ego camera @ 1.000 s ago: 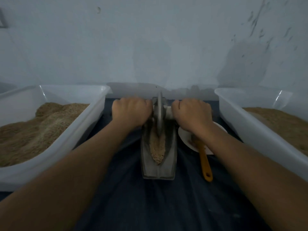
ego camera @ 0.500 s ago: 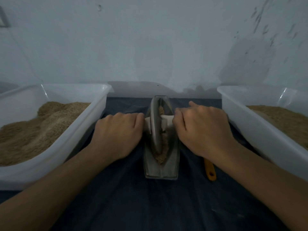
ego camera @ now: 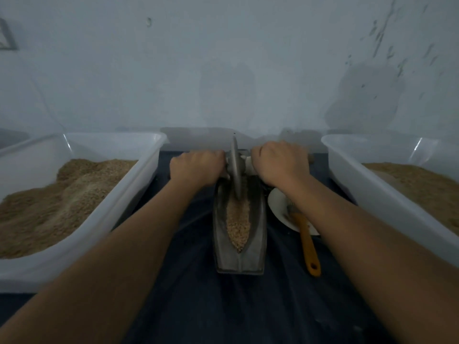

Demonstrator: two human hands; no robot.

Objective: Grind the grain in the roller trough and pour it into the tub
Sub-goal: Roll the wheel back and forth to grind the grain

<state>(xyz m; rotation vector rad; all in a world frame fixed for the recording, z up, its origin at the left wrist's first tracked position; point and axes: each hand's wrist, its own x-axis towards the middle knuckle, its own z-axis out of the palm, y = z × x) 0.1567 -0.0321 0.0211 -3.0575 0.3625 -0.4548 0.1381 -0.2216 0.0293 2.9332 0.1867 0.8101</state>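
A grey boat-shaped roller trough (ego camera: 258, 244) lies lengthwise on the dark cloth in front of me, with brown grain (ego camera: 238, 219) along its groove. A metal roller wheel (ego camera: 234, 167) stands upright at the trough's far end. My left hand (ego camera: 197, 167) is closed on the axle handle left of the wheel, and my right hand (ego camera: 280, 162) is closed on the handle to its right. A white tub (ego camera: 139, 184) with ground grain sits on the left. Another white tub (ego camera: 352, 175) with grain sits on the right.
A white plate (ego camera: 279, 207) lies right of the trough, partly under my right forearm, with an orange-handled brush (ego camera: 308, 242) resting on it. A pale wall rises just behind the tubs. Dark cloth (ego camera: 236, 306) covers the surface toward me.
Both hands have pushed the roller wheel from the trough's middle to its far end. Grain in the near part of the groove and the plate now show again.
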